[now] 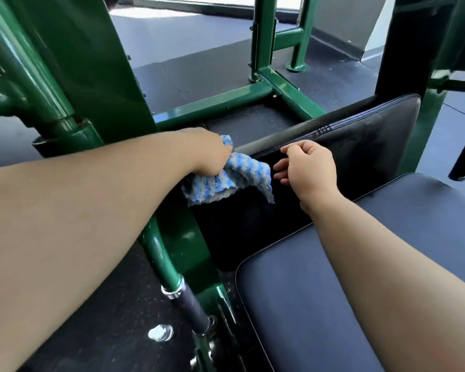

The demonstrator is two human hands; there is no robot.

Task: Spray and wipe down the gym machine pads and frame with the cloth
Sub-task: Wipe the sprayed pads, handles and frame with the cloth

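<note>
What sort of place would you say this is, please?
Most likely a gym: a green steel machine frame, a padded seat and back pad, and dark rubber flooring. The left hand grips a striped cloth.

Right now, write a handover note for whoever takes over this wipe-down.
Left hand grips the striped cloth at the left end of the dark back pad.
Right hand holds nothing, fingers loosely curled just beside the cloth.
No spray bottle in view.
Done: cannot tell what is already wiped.
Left: finish the back pad, then the seat pad and the green frame.
</note>
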